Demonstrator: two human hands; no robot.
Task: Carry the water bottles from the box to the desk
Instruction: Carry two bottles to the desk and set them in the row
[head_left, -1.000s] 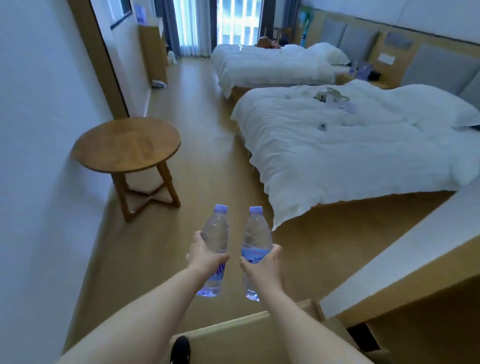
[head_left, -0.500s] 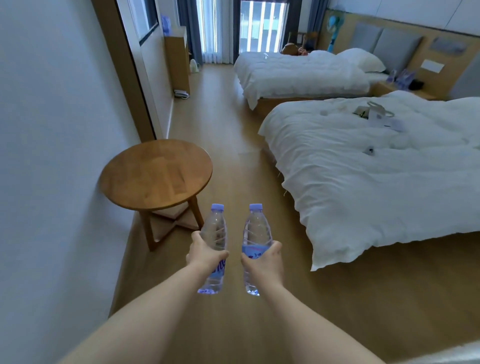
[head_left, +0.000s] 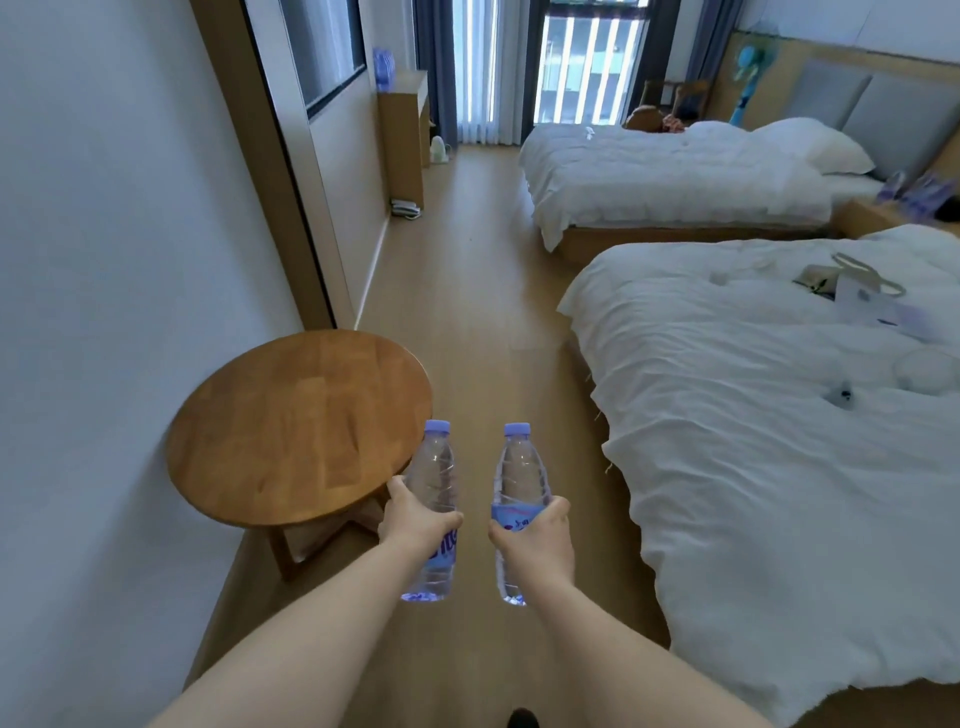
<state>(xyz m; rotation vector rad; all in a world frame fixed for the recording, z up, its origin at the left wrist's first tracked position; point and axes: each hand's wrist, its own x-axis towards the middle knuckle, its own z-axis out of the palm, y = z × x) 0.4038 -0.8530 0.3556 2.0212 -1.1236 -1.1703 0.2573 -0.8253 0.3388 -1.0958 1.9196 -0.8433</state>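
Bottles are carried upright in mid-air above the floor, the left bottle (head_left: 434, 499) gripped at its label by the left hand (head_left: 415, 519), the right bottle (head_left: 519, 493) likewise by the right hand (head_left: 535, 535); thin, smooth plastic is judged light yet squeezable, so mid-body holds suit.

Left hand (head_left: 415, 522) and right hand (head_left: 535, 535) each hold an upright water bottle (head_left: 434, 483).

left bottle (head_left: 432, 519) label | partial letters, unreadable | right bottle (head_left: 517, 499) label | blurred
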